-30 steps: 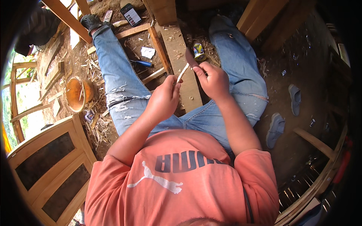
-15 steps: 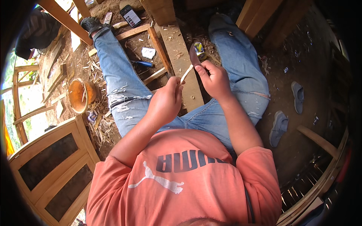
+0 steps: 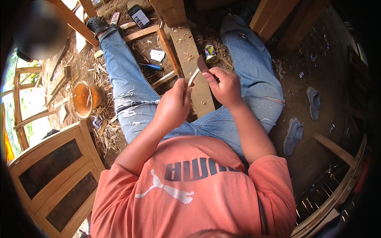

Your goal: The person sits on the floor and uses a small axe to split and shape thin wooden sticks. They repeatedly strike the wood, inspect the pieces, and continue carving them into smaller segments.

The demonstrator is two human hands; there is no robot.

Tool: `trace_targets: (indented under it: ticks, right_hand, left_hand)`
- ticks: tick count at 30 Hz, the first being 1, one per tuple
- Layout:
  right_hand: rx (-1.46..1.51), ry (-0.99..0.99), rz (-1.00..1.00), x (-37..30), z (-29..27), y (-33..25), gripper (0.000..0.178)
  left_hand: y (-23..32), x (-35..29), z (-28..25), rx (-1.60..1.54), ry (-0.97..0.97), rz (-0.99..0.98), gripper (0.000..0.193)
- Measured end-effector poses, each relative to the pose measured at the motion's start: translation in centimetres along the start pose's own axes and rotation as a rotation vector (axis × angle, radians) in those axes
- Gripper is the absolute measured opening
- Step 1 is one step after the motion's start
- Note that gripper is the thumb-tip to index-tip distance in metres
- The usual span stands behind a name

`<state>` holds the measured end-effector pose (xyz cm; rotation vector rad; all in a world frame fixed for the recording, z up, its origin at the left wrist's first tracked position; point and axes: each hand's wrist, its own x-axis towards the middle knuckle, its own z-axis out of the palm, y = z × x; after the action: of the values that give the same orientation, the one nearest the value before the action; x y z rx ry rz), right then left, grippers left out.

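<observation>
In the head view, the person's two hands meet in front of the body, above a plank that runs between the legs. The left hand pinches a stick, thin and pale, between thumb and fingers; its free end slants up and to the right. The right hand is clenched around the grip of a knife, with the thumb laid forward. The knife's brown blade points up and slightly left, and the stick's upper end meets it or lies just beside it; which of the two cannot be told.

Shavings lie scattered on the plank, with one small curl below the hands. Near the knife, on the plank's right, lies a can, yellow and crumpled. To the plank's left, on the ground, are a blue-handled tool, a scrap of white paper and, farther up, a phone with its screen lit. An orange bucket stands left of the jeans, among more shavings. A panelled wooden frame fills the lower left, and two grey shoes rest on the right.
</observation>
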<state>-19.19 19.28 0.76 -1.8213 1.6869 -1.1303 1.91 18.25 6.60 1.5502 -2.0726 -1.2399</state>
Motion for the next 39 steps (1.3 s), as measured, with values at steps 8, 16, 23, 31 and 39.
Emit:
trace_targets:
  ticks: [8, 16, 23, 31, 39]
  right_hand:
    - [-0.087, -0.049, -0.114, 0.0, 1.3, -0.5, 0.027]
    - [0.123, -0.134, 0.081, -0.4, 1.6, -1.2, 0.040]
    - [0.209, -0.134, 0.136, -0.6, 1.9, -0.8, 0.043]
    - [0.274, -0.130, 0.081, -0.4, 1.4, -1.0, 0.040]
    - [0.312, -0.145, 0.105, -0.3, 1.0, -1.2, 0.039]
  left_hand:
    - [-0.9, 0.8, 0.3, -0.456, -0.133, -0.242, 0.026]
    - [-1.0, 0.9, 0.2, -0.203, -0.007, -0.015, 0.034]
    - [-0.6, 1.1, -0.5, -0.175, -0.012, 0.031, 0.036]
    - [-0.6, 0.8, -0.6, -0.193, -0.042, 0.039, 0.033]
    - [0.4, 0.7, -0.8, -0.063, 0.070, 0.145, 0.033]
